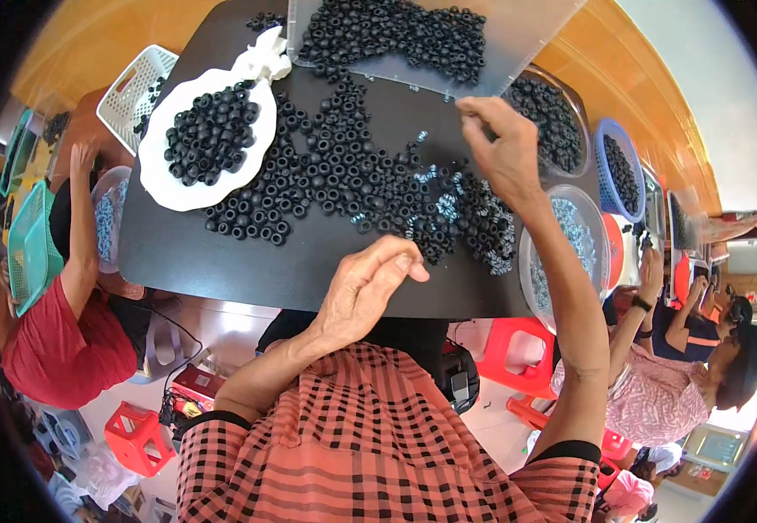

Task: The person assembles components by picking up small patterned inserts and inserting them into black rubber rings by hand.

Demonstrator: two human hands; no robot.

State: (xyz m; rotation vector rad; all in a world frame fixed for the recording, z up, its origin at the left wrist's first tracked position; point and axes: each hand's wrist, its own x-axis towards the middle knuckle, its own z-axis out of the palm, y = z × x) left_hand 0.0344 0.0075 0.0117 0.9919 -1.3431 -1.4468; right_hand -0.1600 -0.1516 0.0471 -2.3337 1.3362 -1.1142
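Note:
My left hand (374, 283) is closed above the table's near edge, thumb pressed against curled fingers; what it holds, if anything, is hidden. Farther out, my right hand (502, 144) curls with bent fingers beside the lower edge of a clear plastic bin (535, 30). Anything in that hand is too small to make out. Between and left of my hands spread many small black pieces with round holes (335, 166). Small silvery-blue coils (446, 206) lie among them. A denser pile of black pieces and coils (490, 231) sits below my right wrist.
Black pieces heap on a white scalloped plate (156, 174) at left, near a crumpled white cloth (263, 57). Right of the table's pile stand a round tub of black pieces (546, 122), a tub of coils (574, 235) and a blue basket (603, 166). People sit on both sides.

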